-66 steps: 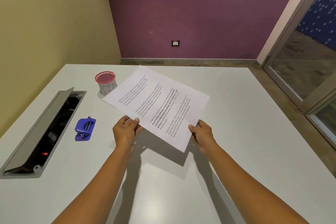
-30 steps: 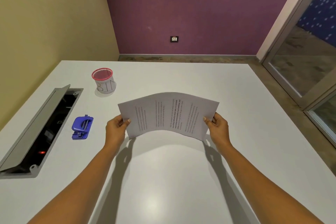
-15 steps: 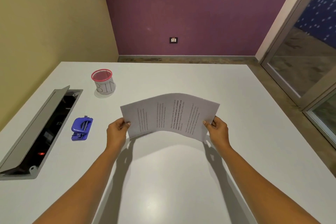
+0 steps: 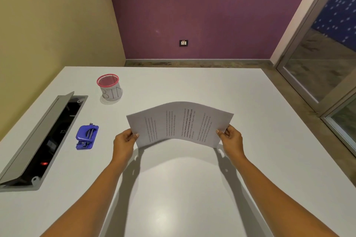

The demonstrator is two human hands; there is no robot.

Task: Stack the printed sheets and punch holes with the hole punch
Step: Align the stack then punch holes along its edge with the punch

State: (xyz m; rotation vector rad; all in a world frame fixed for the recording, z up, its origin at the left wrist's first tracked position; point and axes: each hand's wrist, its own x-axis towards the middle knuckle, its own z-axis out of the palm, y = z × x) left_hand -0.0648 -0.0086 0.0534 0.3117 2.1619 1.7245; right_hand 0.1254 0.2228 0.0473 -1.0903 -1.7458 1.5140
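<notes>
Squaring the sheets before punching.
My left hand (image 4: pixel 124 141) and right hand (image 4: pixel 231 139) each pinch a side of the sheets (image 4: pixel 180 123), bowed up to align edges; punch (image 4: pixel 87 136) waits left.

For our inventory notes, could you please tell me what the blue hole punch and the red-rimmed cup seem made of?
Hole punch: probably blue plastic, smooth with a slight sheen; its inner parts may be metal. Cup: apparently red wire mesh, see-through near the rim, wrapped lower down in matte white paper bearing handwritten letters.
</notes>
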